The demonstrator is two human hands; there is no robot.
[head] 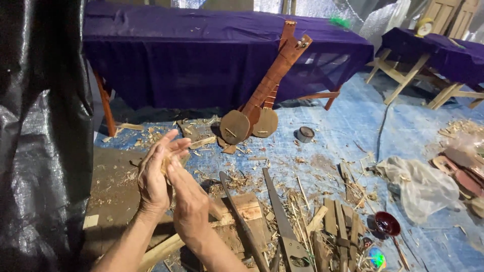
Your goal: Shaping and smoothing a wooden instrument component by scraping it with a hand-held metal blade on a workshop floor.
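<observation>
My left hand (154, 176) and my right hand (187, 199) are raised together in front of me, palms pressed against each other. A small pale piece of wood (165, 164) shows between the palms, mostly hidden. Both forearms come up from the bottom edge. Below the hands lie a wooden block (247, 207), a curved blade (242, 221) and a hand saw (282, 221) among wood shavings on the blue tarp (353, 131).
Two small wooden string instruments (262, 95) lean against a purple-draped table (201, 45). A second purple-covered table (433, 50) stands at the far right. Nearby are a small tin (305, 134), a crumpled plastic sheet (418, 184), a dark red bowl (387, 223), wood slats (338, 221) and black plastic sheeting (40, 131) on the left.
</observation>
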